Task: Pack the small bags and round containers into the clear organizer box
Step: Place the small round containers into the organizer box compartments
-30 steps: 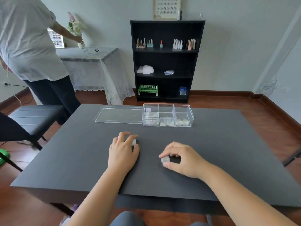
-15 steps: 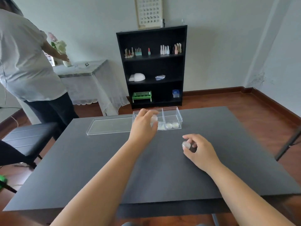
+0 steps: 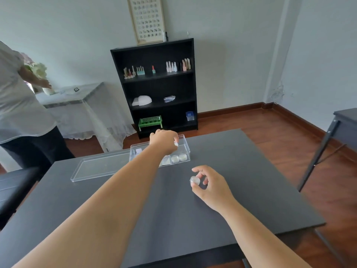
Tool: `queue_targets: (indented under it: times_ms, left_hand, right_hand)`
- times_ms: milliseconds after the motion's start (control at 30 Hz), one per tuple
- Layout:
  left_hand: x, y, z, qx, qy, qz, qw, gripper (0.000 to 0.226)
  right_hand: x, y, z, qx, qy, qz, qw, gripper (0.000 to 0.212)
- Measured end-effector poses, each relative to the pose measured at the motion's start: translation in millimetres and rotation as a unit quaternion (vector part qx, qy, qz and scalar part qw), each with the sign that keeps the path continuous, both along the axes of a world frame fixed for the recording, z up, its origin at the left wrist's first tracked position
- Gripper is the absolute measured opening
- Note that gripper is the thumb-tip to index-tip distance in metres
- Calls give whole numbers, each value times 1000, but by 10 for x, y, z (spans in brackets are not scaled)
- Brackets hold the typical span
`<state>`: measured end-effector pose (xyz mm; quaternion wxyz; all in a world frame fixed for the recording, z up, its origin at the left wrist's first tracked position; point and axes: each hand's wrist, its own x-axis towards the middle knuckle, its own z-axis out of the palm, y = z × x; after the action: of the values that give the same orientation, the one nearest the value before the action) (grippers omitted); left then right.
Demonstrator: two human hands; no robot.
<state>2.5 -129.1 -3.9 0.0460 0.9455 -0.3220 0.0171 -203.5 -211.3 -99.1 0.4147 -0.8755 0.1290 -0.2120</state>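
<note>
Our left hand lowers a small round container into the clear plastic organizer box; our right hand, nearer, pinches another round clear container, to follow next.

Looks like a home nail-salon room: black bookshelf lined with nail polish bottles, a nail lamp, a swatch chart on the wall, wood floor.

Soft, even daylight filled the room, brightest toward 10 o'clock, with only faint shadows on the dark table. Wide-angle distortion bent the edges at 3 and 9 o'clock. Detail looked slightly soft overall.
</note>
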Motion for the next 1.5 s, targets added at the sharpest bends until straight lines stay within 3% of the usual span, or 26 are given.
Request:
queue_targets:
  times_ms: [167, 467, 567, 667, 800, 900, 1067, 1233, 1500]
  left_hand:
    - [-8, -94, -6, 98, 29, 4, 995, 20]
    - [1, -53, -10, 152, 33, 4, 988, 42]
    - [-35, 21, -6, 93, 20, -1, 995, 39]
    - [-94, 213, -48, -42, -5, 1, 999, 34]
    - [-311, 641, -400, -230, -72, 47, 969, 34]
    - [-507, 875, -711, -221, -82, 73, 969, 43]
    - [-590, 990, -826, -211, -86, 76, 971, 47]
    - [-593, 978, -842, -186, -74, 65, 978, 47]
    - [-597, 985, -832, -209, -64, 73, 973, 44]
  right_hand:
    - [1, 2, -7, 10, -1, 7, 1000, 33]
    - [3, -1, 13, 20, 5, 12, 1000, 34]
    - [2, 2, 15, 19, 5, 10, 1000, 33]
    - [23, -8, 21, 45, -12, 1, 999, 28]
    - [90, -49, 65, 136, -53, -18, 989, 21]
    - [170, -88, 161, 143, -60, -5, 988, 25]
    - [561, -284, 492, 29, -40, 5, 999, 26]
    - [1029, -431, 752, -103, 43, 44, 993, 21]
    - [1466, -413, 1030, -298, 183, 77, 934, 10]
